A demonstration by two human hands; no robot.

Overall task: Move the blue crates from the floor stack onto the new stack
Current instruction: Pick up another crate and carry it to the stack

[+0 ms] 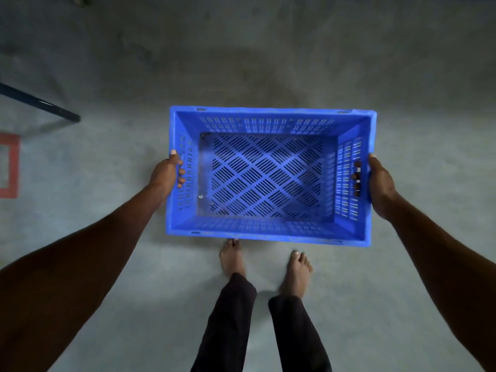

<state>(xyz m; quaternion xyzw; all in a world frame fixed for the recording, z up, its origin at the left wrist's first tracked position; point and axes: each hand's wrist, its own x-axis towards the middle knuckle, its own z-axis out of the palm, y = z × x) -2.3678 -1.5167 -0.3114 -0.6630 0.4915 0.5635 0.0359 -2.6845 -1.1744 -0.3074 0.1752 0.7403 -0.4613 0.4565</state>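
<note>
Crate: one blue plastic crate (269, 175), rectangular, open top up, nothing large inside; a small pale speck lies on its base near the left wall, too small to name.
Crate base: slotted vents set in a diamond lattice, the grey floor showing dark through the slots.
Crate walls: all four slope inward toward the base and carry rows of short vertical slots; a flat rim runs round the top, with small notches near its corners.
Crate position: held level between the two grips, long side across the view, in front of the person's bare feet (265, 267); its near rim overlaps the toes of the left foot in the view. It seems to be lifted off the concrete floor (268, 49), though the view from above does not settle how high.
Left grip: the left hand (166, 174) clasps the left short wall at mid length, thumb on the rim, fingertips curled inside over the slots.
Right grip: the right hand (381, 183) clasps the right short wall, palm against the outside, four fingertips (357, 175) poking through the handle opening to the inside.
Beyond the left grip: a dark metal bar (40, 103) slants over the floor, and a red taped square outline (10, 165) sits at the frame edge, both well apart from the crate.
Legs: dark trousers (263, 328) below the crate.
</note>
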